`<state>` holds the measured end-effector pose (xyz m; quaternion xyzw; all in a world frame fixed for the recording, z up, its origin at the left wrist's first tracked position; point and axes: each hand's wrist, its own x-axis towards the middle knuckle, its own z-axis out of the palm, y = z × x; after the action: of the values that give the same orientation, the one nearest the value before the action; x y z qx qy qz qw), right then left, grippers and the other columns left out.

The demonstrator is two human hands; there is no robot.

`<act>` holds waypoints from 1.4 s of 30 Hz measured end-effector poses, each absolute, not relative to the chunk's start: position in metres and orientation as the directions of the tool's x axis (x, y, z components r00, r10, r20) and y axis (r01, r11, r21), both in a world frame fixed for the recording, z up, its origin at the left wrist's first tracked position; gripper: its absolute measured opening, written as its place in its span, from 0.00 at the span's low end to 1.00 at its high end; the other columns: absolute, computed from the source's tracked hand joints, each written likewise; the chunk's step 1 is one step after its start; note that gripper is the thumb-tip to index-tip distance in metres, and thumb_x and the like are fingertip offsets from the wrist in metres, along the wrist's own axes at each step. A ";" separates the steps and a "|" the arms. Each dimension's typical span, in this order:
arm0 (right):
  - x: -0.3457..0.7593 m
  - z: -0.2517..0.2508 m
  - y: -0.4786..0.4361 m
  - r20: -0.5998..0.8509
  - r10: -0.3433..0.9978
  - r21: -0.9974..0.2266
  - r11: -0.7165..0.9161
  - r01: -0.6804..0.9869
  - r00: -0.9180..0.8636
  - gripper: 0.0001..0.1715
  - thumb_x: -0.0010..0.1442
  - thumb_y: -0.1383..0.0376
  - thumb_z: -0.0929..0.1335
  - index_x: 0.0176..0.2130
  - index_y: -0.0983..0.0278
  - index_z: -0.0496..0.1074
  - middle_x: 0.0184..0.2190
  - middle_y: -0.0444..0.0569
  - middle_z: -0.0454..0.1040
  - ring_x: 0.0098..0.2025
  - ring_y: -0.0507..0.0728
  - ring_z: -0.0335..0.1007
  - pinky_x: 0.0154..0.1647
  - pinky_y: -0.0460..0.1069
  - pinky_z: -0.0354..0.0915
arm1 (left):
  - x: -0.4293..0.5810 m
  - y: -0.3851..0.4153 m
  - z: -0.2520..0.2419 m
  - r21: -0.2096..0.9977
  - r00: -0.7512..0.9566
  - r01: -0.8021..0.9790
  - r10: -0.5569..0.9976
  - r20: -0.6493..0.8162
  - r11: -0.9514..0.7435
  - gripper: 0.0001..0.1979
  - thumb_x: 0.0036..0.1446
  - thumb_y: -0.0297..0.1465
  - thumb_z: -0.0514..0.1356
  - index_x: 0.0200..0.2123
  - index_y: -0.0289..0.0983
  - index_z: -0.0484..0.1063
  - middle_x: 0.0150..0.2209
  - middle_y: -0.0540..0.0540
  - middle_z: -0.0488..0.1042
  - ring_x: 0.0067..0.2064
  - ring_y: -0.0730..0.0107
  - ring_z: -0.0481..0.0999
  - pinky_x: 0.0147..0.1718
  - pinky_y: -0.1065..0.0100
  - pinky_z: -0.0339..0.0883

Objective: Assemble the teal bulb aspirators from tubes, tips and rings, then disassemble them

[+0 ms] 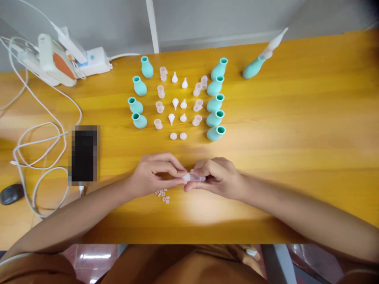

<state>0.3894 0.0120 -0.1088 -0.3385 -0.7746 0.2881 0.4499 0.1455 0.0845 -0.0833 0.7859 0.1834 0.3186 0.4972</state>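
My left hand [156, 174] pinches a small white plug-like piece [186, 177] between thumb and fingers. Facing it, my right hand [222, 177] is closed around a translucent plastic connector [199, 178]. The two pieces meet between my fingertips; how deep one sits in the other is hidden. Just below my left hand lie several tiny pink rings [164, 196]. Beyond my hands, translucent connectors [160, 106] and white nozzle-shaped pieces [175, 103] stand in rows.
Teal squeeze bulbs [139, 86] line both sides of the rows. Back right lies a teal bulb with a long white tip [275, 41]. At left are a phone [84, 156], looped white cables [19, 148], a power strip [94, 61] and a black mouse-like object [12, 194].
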 end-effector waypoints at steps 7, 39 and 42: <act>0.388 -0.109 0.012 0.501 0.778 -0.748 0.610 0.263 -0.381 0.20 0.70 0.56 0.77 0.39 0.60 0.65 0.28 0.42 0.81 0.24 0.48 0.75 0.25 0.43 0.63 | 0.143 0.084 -0.085 0.898 0.737 -0.046 0.592 0.326 -0.437 0.04 0.61 0.26 0.75 0.39 0.39 0.86 0.41 0.42 0.86 0.37 0.69 0.88 0.37 0.71 0.83; 0.426 -0.099 0.047 0.668 0.742 -0.662 0.558 0.500 0.056 0.15 0.62 0.70 0.68 0.48 0.60 0.68 0.40 0.50 0.68 0.38 0.58 0.65 0.37 0.54 0.64 | 0.144 0.088 -0.094 0.955 0.537 -0.042 0.799 0.269 -0.293 0.09 0.63 0.22 0.64 0.44 0.39 0.71 0.41 0.47 0.72 0.40 0.70 0.73 0.40 0.69 0.70; 0.424 -0.100 0.048 0.605 0.796 -0.645 0.468 0.604 0.029 0.26 0.55 0.71 0.68 0.53 0.60 0.66 0.46 0.53 0.66 0.40 0.59 0.65 0.39 0.56 0.67 | 0.143 0.088 -0.092 0.946 0.503 -0.044 0.811 0.299 -0.321 0.08 0.64 0.23 0.64 0.44 0.39 0.71 0.41 0.46 0.72 0.41 0.69 0.73 0.41 0.69 0.69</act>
<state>0.4244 0.0484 -0.1002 -0.5071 -0.6903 0.0942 0.5075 0.1435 0.0882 -0.0923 0.6981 0.2747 0.4162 0.5138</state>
